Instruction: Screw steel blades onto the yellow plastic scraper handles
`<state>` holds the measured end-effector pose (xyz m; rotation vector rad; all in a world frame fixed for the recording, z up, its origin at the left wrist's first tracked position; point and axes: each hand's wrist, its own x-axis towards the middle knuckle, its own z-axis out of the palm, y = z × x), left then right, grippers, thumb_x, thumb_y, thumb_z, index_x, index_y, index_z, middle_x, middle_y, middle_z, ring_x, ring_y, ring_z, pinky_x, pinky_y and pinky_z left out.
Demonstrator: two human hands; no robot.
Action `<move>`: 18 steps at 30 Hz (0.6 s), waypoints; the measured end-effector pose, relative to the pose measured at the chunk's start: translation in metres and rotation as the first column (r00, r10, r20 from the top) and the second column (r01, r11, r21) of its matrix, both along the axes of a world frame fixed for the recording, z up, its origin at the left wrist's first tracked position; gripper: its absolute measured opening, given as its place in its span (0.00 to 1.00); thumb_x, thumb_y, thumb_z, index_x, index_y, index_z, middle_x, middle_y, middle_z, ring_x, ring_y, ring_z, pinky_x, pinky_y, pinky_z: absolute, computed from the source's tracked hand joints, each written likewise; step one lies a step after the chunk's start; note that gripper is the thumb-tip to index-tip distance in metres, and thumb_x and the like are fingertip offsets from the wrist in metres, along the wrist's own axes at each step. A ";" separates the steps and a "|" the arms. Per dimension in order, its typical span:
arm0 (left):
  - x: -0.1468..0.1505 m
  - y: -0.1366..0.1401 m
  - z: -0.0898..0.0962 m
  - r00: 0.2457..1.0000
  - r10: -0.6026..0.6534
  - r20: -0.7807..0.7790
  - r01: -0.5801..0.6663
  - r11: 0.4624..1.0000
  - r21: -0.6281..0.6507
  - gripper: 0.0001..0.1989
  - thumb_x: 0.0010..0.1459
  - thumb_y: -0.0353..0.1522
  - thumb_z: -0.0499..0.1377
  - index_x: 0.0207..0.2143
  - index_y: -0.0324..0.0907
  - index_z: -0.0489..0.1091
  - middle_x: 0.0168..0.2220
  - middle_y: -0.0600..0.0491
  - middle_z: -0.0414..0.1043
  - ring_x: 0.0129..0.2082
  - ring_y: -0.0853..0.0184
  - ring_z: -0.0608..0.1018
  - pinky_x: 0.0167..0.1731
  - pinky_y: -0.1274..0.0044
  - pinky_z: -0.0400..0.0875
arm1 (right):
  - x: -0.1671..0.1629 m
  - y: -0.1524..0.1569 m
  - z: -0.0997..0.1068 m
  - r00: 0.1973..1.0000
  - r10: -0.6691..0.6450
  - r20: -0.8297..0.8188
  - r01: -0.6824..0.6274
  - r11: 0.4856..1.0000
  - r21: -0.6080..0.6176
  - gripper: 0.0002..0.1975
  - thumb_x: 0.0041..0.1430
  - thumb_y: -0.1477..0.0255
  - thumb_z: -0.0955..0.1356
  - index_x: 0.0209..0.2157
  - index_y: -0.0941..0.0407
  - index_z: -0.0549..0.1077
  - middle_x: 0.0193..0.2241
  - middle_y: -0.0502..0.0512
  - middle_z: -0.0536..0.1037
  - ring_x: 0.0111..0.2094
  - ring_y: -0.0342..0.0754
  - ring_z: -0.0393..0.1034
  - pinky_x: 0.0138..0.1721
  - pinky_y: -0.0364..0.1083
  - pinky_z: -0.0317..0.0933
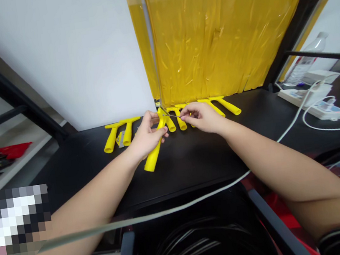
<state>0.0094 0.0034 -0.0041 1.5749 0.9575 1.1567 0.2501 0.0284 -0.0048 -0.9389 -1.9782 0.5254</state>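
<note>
My left hand (152, 133) is closed round a yellow plastic handle (153, 158) with a hollow, open lower end, tilted above the black table. Between the fingertips of my right hand (202, 116) is a thin metal rod (173, 115). The rod's far end meets the upper part of the held handle; its tip is too small to make out. More yellow T-shaped handles lie along the back of the table: a pair (127, 132) left of my left hand, several (182, 122) between my hands and behind them, and another (229, 105) beyond my right hand.
A small grey metal piece (121, 139) lies among the left handles. White panel (69, 61) and yellow film (208, 37) stand behind the black table (194, 162). A white cable (181, 206) crosses in front. Power strips (325, 107) and a bottle (308, 57) are at right.
</note>
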 end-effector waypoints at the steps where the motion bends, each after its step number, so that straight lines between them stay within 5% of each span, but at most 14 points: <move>1: -0.002 0.001 -0.002 0.997 0.029 -0.065 -0.024 0.997 0.071 0.22 0.54 0.28 0.68 0.45 0.46 0.60 0.47 0.51 0.73 0.27 0.72 0.78 0.23 0.80 0.68 | 0.000 0.000 0.000 1.000 -0.001 0.004 0.001 1.000 -0.009 0.10 0.64 0.63 0.71 0.36 0.55 0.79 0.31 0.54 0.78 0.29 0.47 0.69 0.32 0.48 0.62; 7: -0.009 0.001 0.000 0.954 0.150 -0.260 -0.084 0.965 0.248 0.19 0.56 0.28 0.66 0.49 0.45 0.66 0.33 0.54 0.74 0.25 0.70 0.70 0.27 0.79 0.64 | -0.007 -0.001 -0.007 0.999 0.043 -0.031 -0.047 0.989 -0.137 0.11 0.70 0.62 0.66 0.43 0.54 0.74 0.23 0.47 0.68 0.24 0.45 0.61 0.28 0.46 0.56; 12: -0.008 -0.003 0.010 0.945 0.215 -0.245 -0.148 0.953 0.263 0.19 0.54 0.26 0.67 0.46 0.44 0.68 0.36 0.53 0.74 0.28 0.68 0.72 0.32 0.76 0.64 | -0.007 0.002 -0.016 0.982 0.096 -0.163 -0.130 0.968 -0.212 0.15 0.58 0.69 0.74 0.39 0.51 0.63 0.27 0.44 0.69 0.26 0.42 0.64 0.28 0.44 0.58; 18: -0.008 -0.003 0.011 0.928 0.258 -0.270 -0.173 0.937 0.303 0.18 0.53 0.25 0.67 0.45 0.45 0.68 0.37 0.54 0.73 0.29 0.68 0.68 0.35 0.75 0.63 | 0.001 0.013 -0.015 0.968 0.063 -0.241 -0.123 0.962 -0.246 0.15 0.54 0.66 0.77 0.36 0.53 0.68 0.31 0.49 0.72 0.29 0.43 0.68 0.31 0.44 0.63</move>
